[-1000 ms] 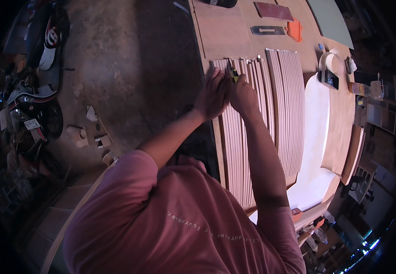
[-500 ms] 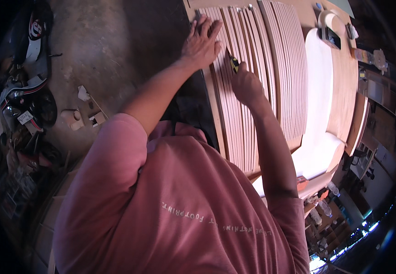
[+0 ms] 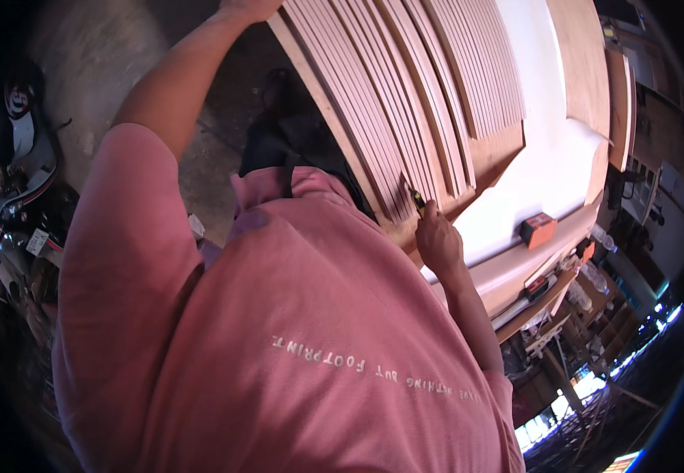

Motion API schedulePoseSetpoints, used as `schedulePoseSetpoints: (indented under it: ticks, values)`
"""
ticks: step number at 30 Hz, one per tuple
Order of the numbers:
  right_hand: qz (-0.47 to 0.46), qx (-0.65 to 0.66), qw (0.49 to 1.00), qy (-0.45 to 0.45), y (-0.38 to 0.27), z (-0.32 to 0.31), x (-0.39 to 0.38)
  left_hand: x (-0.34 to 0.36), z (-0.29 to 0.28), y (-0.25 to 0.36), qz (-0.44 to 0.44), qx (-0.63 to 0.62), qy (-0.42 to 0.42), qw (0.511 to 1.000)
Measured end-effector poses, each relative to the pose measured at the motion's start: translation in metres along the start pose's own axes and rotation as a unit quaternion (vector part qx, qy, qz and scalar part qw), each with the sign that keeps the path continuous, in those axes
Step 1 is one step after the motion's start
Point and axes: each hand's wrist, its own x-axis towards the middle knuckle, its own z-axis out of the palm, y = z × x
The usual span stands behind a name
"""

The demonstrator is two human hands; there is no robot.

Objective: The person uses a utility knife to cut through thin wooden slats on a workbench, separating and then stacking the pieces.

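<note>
Knife (image 3: 415, 198), dark with some yellow, lies over the near end of a row of pale wooden strips (image 3: 358, 102), its tip directed up along the row; whether the blade touches the wood cannot be told. The person's right hand (image 3: 439, 240) is closed around its handle, fingers curled in, close to the strips' near ends. The strips lie lengthwise, side by side, on a tan board (image 3: 501, 152). The left hand (image 3: 251, 7) is at the top edge of the view, by the left side of the row, cut off so that one cannot tell how its fingers are set. To the right is a second group of strips (image 3: 480, 67), then a bright white sheet (image 3: 545, 150), with an orange box (image 3: 539, 230) near its near side. A pink shirt (image 3: 302, 315) fills the lower middle, and a motorcycle (image 3: 23, 189) stands far left
</note>
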Motion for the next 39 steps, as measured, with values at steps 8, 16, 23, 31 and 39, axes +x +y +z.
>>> schedulePoseSetpoints:
  ticks: [8, 16, 23, 31, 39]
  values:
    - [0.069, -0.022, 0.996, -0.052, 0.05, 0.034, -0.072, 0.003, -0.006, -0.003, -0.001, -0.009, -0.031, 0.999]
    - [0.077, 0.003, 0.993, -0.086, 0.056, -0.005, -0.088, 0.002, 0.014, -0.023, 0.0, 0.002, 0.015, 1.0]
    - [-0.034, 0.292, 0.952, 0.084, -0.019, -0.061, 0.031, -0.002, 0.022, -0.017, -0.011, -0.06, 0.087, 0.994]
    - [-0.227, 0.264, 0.914, 0.208, -0.205, -0.123, 0.253, -0.009, 0.011, -0.014, -0.082, -0.199, 0.111, 0.97]
    - [-0.25, 0.106, 0.919, 0.285, -0.286, -0.163, 0.334, -0.012, 0.001, -0.016, -0.125, -0.217, 0.049, 0.967]
